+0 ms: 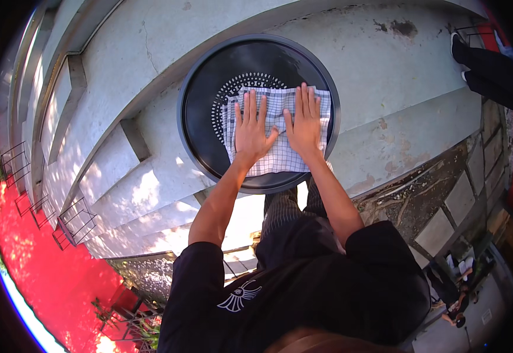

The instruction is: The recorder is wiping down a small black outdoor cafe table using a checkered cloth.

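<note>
A round black table top (203, 88) with a raised rim and a ring of white oval marks lies before me. Over its right and lower part is spread a white cloth with a dark check pattern (278, 154), wrinkled between my hands and uneven at its upper left edge. My left hand (253, 132) rests palm down on the cloth's left half, fingers apart and pointing away from me. On the right half lies my right hand (305, 125), also flat, its thumb spread toward the left one. Neither hand grips the cloth. The surface beneath the cloth is hidden.
Curved concrete steps (119, 79) surround the table. Another person's dark-trousered leg (490, 70) is at the upper right. Stone paving (435, 231) with bare roots lies lower right, and people (450, 291) are farther off. Metal frames (75, 225) stand beside a red ground surface (40, 256) on the left.
</note>
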`<state>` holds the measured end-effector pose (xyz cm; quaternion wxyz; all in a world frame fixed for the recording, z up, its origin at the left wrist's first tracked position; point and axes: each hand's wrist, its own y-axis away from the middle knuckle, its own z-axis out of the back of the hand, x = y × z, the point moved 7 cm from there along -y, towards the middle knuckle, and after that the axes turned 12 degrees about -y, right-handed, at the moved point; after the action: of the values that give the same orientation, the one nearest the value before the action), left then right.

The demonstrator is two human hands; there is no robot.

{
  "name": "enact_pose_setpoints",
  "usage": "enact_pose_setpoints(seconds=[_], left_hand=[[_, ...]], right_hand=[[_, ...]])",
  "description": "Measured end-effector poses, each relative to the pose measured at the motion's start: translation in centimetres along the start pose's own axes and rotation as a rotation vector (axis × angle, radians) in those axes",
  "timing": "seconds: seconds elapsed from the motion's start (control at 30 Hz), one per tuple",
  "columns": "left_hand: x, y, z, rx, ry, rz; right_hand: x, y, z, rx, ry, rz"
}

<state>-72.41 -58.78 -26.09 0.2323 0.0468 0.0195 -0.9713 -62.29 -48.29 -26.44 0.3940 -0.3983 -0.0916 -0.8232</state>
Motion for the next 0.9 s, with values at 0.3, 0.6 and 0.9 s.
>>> enact_pose_setpoints(seconds=[0.3,0.6,0.9], left_hand=[[-1.5,-1.6,-0.3,0.022,0.065,-0.03],[1.8,-1.7,-1.2,-0.075,0.016,0.429],[1.5,-1.3,-0.8,-0.079,-0.022,0.339]], right_hand=[[0.3,3.9,0.6,-0.136,0.126,-0.443],[3.9,-10.5,-5.7,0.145,0.053,0.194],[1.5,-5.0,-2.3,-0.038,0.08,-0.037]])
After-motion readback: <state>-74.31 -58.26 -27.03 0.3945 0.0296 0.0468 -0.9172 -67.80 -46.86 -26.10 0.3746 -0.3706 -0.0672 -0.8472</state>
